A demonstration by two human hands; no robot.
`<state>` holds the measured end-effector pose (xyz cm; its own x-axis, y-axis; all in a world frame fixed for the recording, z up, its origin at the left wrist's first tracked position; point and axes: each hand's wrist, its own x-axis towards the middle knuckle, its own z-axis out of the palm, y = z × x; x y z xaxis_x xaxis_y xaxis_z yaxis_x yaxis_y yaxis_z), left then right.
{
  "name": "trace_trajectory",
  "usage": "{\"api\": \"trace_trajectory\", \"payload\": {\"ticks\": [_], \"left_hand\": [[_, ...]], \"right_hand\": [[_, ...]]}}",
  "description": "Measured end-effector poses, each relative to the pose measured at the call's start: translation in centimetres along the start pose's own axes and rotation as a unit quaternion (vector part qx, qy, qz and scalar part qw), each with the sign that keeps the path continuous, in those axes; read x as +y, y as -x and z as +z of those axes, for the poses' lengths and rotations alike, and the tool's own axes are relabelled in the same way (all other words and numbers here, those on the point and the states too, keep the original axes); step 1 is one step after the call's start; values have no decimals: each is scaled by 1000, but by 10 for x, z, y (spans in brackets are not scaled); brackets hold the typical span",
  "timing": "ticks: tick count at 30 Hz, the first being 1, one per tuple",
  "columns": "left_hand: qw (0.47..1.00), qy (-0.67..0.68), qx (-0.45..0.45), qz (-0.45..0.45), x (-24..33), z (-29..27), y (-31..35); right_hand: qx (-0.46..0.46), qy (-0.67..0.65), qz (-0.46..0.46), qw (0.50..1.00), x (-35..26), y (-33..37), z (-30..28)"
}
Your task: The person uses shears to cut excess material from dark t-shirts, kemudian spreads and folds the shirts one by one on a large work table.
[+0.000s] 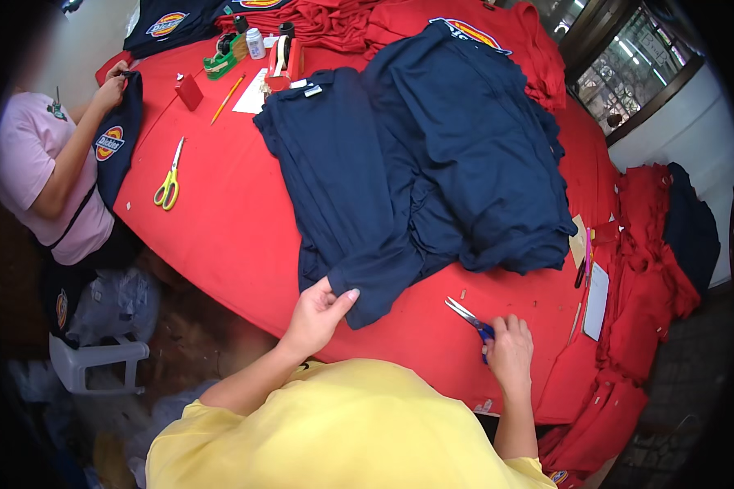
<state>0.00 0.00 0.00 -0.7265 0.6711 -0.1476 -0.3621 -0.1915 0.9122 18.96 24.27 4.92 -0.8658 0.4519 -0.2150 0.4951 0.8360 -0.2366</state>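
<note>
My left hand point(316, 316) pinches the near edge of a navy garment point(334, 187), thumb on top of the cloth. That garment lies spread on the red-covered table point(228, 228). To its right is a larger heap of navy clothing point(473, 147), touching it. My right hand point(511, 352) is closed round the blue handles of small scissors point(469, 316) at the table's near side. The blades point up and left, toward the navy cloth, and stay apart from it. Part of the handles is hidden by my fingers.
Yellow-handled scissors point(168, 186), a pencil point(228, 99), a red box point(188, 92) and tape dispensers point(281, 65) lie on the far left. A co-worker in pink point(57, 163) holds a navy garment there. Red garments point(640, 285) pile up right, beside a white card point(596, 301). A grey stool point(98, 363) stands lower left.
</note>
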Motion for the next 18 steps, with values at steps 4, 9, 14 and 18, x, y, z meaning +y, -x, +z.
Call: {"api": "trace_trajectory", "payload": {"ticks": [4, 9, 14, 18], "left_hand": [[997, 19, -15, -77, 21, -1, 10], [957, -246, 40, 150, 38, 12, 25], [935, -198, 190, 227, 45, -24, 6], [944, -204, 203, 158, 31, -38, -3]], "right_hand": [[115, -12, -372, 921, -81, -20, -18], [-17, 51, -481, 875, -120, -74, -8], [14, -363, -363, 858, -138, -160, -96], [241, -756, -191, 578, -6, -217, -163]]}}
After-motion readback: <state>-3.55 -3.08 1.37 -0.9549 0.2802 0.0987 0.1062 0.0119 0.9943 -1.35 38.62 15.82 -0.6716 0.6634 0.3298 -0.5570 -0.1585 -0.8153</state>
